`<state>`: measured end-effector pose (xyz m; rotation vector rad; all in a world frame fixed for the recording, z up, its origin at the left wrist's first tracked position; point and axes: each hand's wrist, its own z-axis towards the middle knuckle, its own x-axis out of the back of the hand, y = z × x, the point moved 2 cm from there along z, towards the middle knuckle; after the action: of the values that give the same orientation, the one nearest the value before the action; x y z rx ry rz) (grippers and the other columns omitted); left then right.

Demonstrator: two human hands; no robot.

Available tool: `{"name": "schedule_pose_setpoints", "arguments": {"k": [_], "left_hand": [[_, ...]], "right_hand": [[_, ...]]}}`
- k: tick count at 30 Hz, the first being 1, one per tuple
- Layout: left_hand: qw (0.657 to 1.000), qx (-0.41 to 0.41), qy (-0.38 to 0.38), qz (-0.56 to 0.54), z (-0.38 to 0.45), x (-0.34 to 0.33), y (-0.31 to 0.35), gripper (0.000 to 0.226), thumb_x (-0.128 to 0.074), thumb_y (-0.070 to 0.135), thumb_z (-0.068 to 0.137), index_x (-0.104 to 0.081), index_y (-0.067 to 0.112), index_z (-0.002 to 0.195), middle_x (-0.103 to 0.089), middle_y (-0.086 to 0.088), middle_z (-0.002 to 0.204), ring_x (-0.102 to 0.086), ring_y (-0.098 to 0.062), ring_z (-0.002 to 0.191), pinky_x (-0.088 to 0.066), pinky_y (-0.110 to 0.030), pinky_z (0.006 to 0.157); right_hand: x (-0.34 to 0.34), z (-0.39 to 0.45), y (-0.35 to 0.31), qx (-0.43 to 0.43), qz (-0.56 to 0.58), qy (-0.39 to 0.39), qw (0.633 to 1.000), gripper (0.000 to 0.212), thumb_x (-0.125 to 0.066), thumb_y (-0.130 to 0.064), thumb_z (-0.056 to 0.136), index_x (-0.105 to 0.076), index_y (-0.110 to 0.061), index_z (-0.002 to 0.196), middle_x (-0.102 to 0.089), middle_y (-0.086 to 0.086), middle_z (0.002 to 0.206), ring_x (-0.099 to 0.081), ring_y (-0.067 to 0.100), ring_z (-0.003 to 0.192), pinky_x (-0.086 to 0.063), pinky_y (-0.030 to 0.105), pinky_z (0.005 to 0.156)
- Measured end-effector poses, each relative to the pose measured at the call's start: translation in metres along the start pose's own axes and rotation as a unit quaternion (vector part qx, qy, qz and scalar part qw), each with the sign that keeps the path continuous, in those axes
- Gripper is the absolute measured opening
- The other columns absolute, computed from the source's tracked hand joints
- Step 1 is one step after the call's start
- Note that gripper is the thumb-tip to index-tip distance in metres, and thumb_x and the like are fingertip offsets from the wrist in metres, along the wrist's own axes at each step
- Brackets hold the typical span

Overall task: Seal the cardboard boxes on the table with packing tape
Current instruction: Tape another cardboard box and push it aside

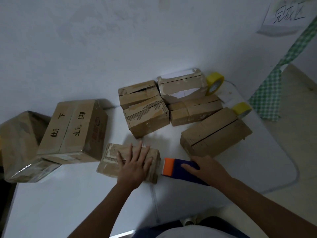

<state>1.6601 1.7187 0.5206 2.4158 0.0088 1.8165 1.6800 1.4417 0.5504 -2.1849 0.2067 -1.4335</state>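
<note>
Head view, left hand [135, 166] flat on small box [127, 162], right hand [208, 168] gripping tape dispenser [178, 167]

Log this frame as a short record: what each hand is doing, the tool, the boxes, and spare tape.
left hand: flat, fingers spread, pressing on the small box
right hand: grips the tape dispenser
dispenser position: orange end at the small box's right edge
other boxes: cluster of five behind; large printed box to the left
spare tape: two yellow rolls far right
surface: white table
</note>
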Motion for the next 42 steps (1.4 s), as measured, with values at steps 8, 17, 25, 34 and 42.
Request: {"name": "schedule_pose_setpoints", "arguments": {"k": [8,17,25,34,42], "left_hand": [[1.000,0.002,-0.020,0.001,0.002,0.002,0.002,0.073,0.030,0.072,0.075,0.028,0.047,0.144,0.030,0.013,0.157,0.036,-0.023,0.143,0.015,-0.065,0.113],[0.999,0.035,0.035,-0.011,-0.011,0.011,0.038,0.072,0.005,0.053,0.092,0.000,0.024,0.157,0.006,-0.005,0.165,0.018,-0.026,0.148,0.005,-0.053,0.120],[0.998,0.009,0.000,0.063,-0.006,-0.023,0.036,0.070,-0.035,0.045,0.099,-0.012,0.013,0.157,0.004,-0.018,0.164,0.012,-0.041,0.149,-0.011,-0.065,0.116],[1.000,-0.005,0.026,0.009,-0.013,-0.010,0.032,0.079,-0.007,0.064,0.098,-0.022,0.011,0.155,-0.022,-0.017,0.161,-0.020,-0.040,0.147,-0.023,-0.059,0.113],[0.993,-0.088,0.065,0.053,-0.050,-0.013,-0.030,0.090,-0.061,0.061,0.083,-0.028,0.018,0.154,-0.023,-0.016,0.161,-0.017,-0.043,0.147,-0.026,-0.062,0.113]], "right_hand": [[0.008,0.001,0.005,0.034,-0.026,-0.046,0.998,0.049,-0.043,-0.063,0.091,-0.055,-0.016,0.080,-0.056,-0.001,0.069,-0.050,0.009,0.056,-0.034,0.019,0.050],[-0.001,0.007,-0.010,-0.024,-0.008,-0.104,0.994,0.046,-0.045,-0.060,0.093,-0.050,-0.017,0.078,-0.049,-0.001,0.073,-0.051,0.015,0.069,-0.040,0.027,0.061],[-0.016,0.008,-0.028,-0.079,0.018,-0.115,0.990,0.043,-0.045,-0.055,0.095,-0.050,-0.014,0.087,-0.047,-0.002,0.075,-0.052,0.017,0.076,-0.042,0.029,0.066],[-0.014,0.015,-0.038,-0.150,-0.067,-0.088,0.983,0.044,-0.044,-0.048,0.099,-0.039,-0.016,0.068,-0.041,-0.001,0.068,-0.051,0.019,0.074,-0.038,0.028,0.058],[-0.084,0.014,-0.043,-0.150,0.008,-0.103,0.983,0.021,-0.046,-0.009,0.097,-0.042,-0.003,0.117,-0.050,0.008,0.103,-0.049,0.019,0.090,-0.039,0.030,0.074]]}}
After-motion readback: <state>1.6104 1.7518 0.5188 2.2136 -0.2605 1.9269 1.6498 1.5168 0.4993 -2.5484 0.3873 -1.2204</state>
